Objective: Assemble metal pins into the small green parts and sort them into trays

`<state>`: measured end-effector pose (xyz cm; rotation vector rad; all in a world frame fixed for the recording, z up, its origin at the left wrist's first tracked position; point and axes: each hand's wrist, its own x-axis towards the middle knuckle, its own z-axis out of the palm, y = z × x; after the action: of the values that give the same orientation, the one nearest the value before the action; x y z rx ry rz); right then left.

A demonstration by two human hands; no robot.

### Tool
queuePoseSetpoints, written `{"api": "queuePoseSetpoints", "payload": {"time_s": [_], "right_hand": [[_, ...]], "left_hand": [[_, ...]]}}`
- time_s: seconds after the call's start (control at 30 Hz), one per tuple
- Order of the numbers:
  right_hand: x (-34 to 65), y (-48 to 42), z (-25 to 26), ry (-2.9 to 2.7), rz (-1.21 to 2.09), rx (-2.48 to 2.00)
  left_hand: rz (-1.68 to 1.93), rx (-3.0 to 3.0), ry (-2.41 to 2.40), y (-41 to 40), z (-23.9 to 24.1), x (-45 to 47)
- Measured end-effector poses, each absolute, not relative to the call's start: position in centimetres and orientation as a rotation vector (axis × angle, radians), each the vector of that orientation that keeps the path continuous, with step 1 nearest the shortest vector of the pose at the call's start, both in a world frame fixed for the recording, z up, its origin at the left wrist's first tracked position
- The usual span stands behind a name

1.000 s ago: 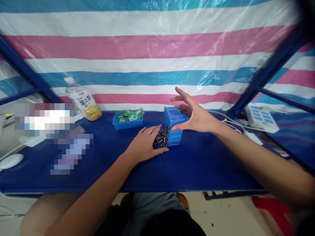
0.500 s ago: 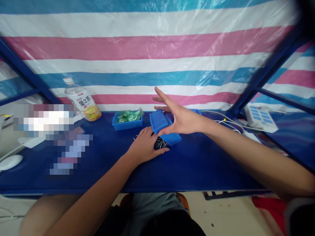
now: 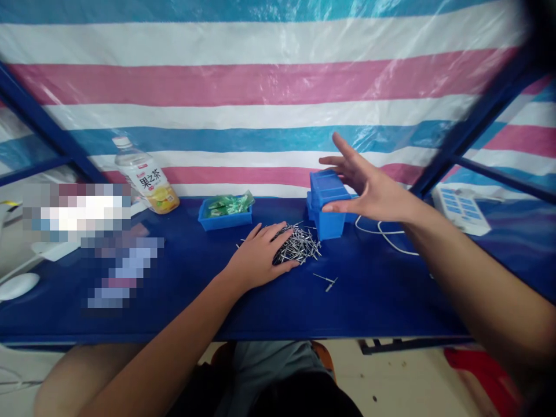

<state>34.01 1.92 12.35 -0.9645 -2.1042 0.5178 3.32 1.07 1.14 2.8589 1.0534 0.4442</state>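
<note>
My right hand (image 3: 369,188) grips a small blue plastic bin (image 3: 326,205) between thumb and palm, tipped on its side and lifted just above the blue table (image 3: 174,289). Its other fingers stick out straight. A heap of small metal rivets (image 3: 297,246) lies on the table left of the bin. My left hand (image 3: 258,258) rests flat with fingers stretched out against the left side of the heap. Two stray rivets (image 3: 328,281) lie nearer to me.
A second blue bin (image 3: 226,217) with green packets sits at the back. A tea bottle (image 3: 145,176) stands back left, a white mouse (image 3: 19,285) far left. White cables (image 3: 386,237) and a power strip (image 3: 460,205) lie right. A striped tarp hangs behind.
My right hand has swung the blue bin up and to the right, off the rivets. The rivets now lie in an open heap on the table. My left hand stayed put.
</note>
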Motion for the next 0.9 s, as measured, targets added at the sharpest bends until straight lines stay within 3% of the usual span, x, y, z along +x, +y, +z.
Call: {"api": "queuePoseSetpoints", "payload": {"time_s": [0.2, 0.33, 0.43, 0.67, 0.9], "right_hand": [[35.7, 2.9, 13.1, -1.915, 0.401, -0.983], [34.9, 4.4, 11.6, -1.828, 0.413, -1.019], [33.4, 5.8, 9.8, -1.861, 0.422, -1.059], [30.5, 9.6, 6.2, -1.934, 0.337, -1.179], [30.4, 11.5, 5.7, -2.143, 0.412, -1.278]], "left_hand": [[0.709, 2.946, 0.847, -1.5, 2.7, 4.7], [0.600, 3.114, 0.196, -4.9, 3.0, 8.3], [0.493, 3.188, 0.075, -5.9, 2.2, 10.9], [0.520, 3.281, 0.265, -3.1, 1.6, 11.1], [0.562, 3.097, 0.454, -2.5, 4.2, 8.1]]}}
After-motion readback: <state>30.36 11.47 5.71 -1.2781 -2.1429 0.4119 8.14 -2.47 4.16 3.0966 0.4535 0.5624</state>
